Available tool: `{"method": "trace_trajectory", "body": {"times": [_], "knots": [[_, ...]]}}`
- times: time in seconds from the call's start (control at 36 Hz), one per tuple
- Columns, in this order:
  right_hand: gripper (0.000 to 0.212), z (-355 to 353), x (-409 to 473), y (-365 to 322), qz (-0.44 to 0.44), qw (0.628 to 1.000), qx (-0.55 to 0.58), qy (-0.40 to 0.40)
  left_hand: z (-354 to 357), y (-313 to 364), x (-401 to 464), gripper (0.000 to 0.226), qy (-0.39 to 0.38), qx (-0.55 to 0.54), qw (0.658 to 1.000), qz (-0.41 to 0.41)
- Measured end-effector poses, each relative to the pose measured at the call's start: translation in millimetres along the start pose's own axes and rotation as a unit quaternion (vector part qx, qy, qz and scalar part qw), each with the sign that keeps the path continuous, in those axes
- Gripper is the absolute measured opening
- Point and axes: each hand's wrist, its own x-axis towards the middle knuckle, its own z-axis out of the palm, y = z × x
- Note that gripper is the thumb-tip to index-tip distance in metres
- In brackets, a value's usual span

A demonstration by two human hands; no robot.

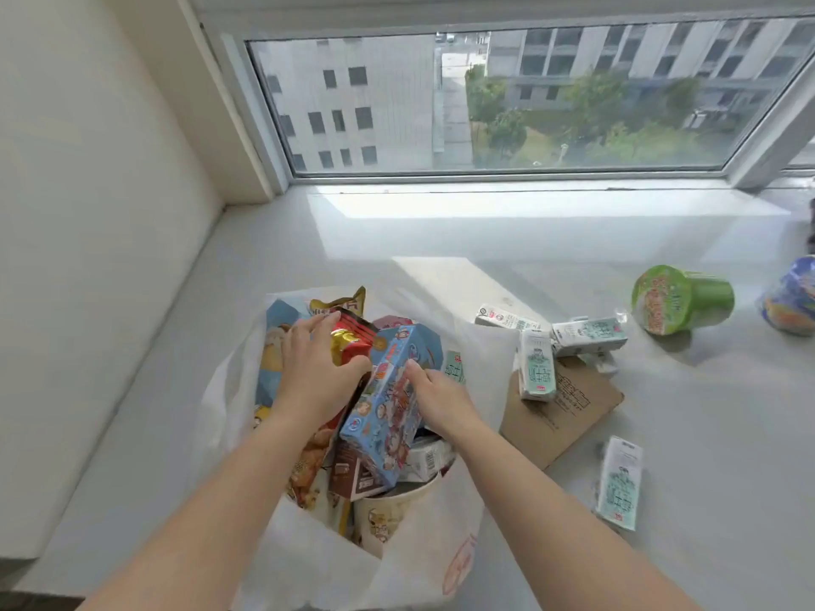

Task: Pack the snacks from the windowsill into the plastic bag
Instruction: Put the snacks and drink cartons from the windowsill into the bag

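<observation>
Gripping a red-gold snack packet, left hand is inside the white plastic bag. Right hand fingers rest relaxed on the blue cartoon box, holding nothing. Bag sits on windowsill, stuffed full. Still outside: mint-green cartons, green cup noodle on its side, cardboard piece.

A wide window at twelve o'clock shows grey buildings and trees. Sunlight patches brighten the pale windowsill; a cream wall stands at nine o'clock.
</observation>
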Motion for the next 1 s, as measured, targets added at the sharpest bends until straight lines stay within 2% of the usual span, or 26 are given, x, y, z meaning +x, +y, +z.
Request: {"method": "trace_trajectory", "body": {"times": [0.11,0.22,0.31,0.47,0.56,0.64,0.78,0.83,1.0], "knots": [[0.040,-28.1,-19.4,29.5,-0.018,0.998,0.044,0.036,36.5,45.9,-10.7,0.057,0.018,0.064,0.994,0.086],[0.030,-62.0,-31.9,80.7,0.007,0.990,0.070,0.118,81.7,81.2,-23.7,0.047,0.059,0.097,0.967,0.227],[0.028,-86.0,-36.3,129.6,0.062,0.982,0.049,0.174,119.5,106.4,-32.2,0.042,0.042,0.073,0.961,0.264],[0.046,-116.2,-34.8,221.2,0.181,0.946,-0.104,0.249,195.0,139.1,-34.3,0.045,-0.097,0.071,0.972,0.203],[0.064,-119.3,-31.9,246.9,0.224,0.941,-0.142,0.211,227.7,148.4,-32.5,0.045,-0.130,0.076,0.979,0.139],[0.086,-115.7,-26.0,263.6,0.230,0.948,-0.138,0.171,253.7,158.0,-27.2,0.049,-0.143,0.078,0.983,0.081],[0.102,-115.5,-13.3,289.4,0.226,0.961,-0.097,0.123,293.2,166.3,-1.8,0.066,-0.119,0.082,0.989,0.006],[0.099,-120.8,-9.2,293.4,0.212,0.966,-0.089,0.114,303.2,166.0,9.9,0.073,-0.110,0.098,0.989,-0.017],[0.064,-152.8,0.3,325.5,0.206,0.951,-0.195,0.119,330.8,160.2,34.0,0.093,-0.105,0.107,0.982,-0.115]]}}
